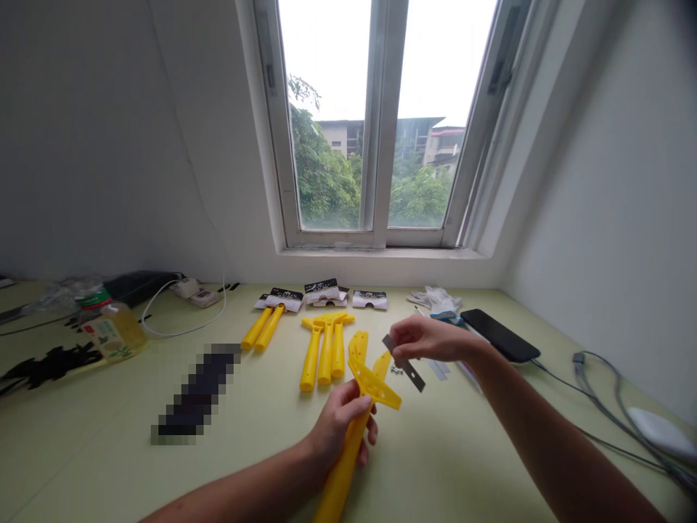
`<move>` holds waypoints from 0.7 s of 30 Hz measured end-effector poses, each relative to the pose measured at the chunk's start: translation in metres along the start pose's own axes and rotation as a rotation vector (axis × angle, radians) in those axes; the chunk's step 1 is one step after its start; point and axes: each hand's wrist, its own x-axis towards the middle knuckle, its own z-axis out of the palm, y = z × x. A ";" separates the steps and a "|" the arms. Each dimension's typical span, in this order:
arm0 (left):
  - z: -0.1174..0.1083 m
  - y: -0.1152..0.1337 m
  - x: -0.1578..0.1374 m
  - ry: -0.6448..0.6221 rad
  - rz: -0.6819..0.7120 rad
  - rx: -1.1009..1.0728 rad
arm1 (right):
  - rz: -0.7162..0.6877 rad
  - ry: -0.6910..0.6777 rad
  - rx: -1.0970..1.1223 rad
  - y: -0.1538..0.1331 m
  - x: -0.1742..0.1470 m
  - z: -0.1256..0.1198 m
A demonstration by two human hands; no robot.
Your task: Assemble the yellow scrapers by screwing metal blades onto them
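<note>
My left hand (338, 418) is curled round the scraper (340, 483), fingers closed just under its yellow head (373, 383), thumb lying against it. My right hand (428, 340) pinches the blade (412, 375) near its upper end; most of it slants down past my fingertips, beside the head.

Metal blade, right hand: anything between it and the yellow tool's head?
Nothing visible: the blade in the right hand appears close beside the yellow tool's head. The left hand holds its handle. Small metal pieces behind lie on the table.
</note>
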 end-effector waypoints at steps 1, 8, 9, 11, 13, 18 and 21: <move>0.002 -0.001 0.001 -0.004 -0.001 0.004 | 0.001 -0.013 0.029 0.000 0.003 0.006; 0.012 -0.007 0.006 -0.012 0.038 -0.013 | 0.072 0.006 0.058 0.015 0.022 0.027; 0.013 -0.007 0.005 -0.013 0.041 -0.019 | 0.067 0.012 0.064 0.015 0.023 0.029; 0.015 -0.008 0.004 -0.014 0.048 -0.029 | 0.056 0.023 0.079 0.013 0.024 0.032; 0.016 -0.008 0.002 -0.007 0.058 -0.039 | 0.051 0.035 0.100 0.010 0.025 0.035; 0.019 -0.007 -0.003 -0.015 0.064 -0.061 | -0.016 0.043 0.083 0.007 0.026 0.039; 0.019 -0.006 -0.005 0.024 0.054 -0.060 | -0.009 0.039 0.058 0.005 0.025 0.040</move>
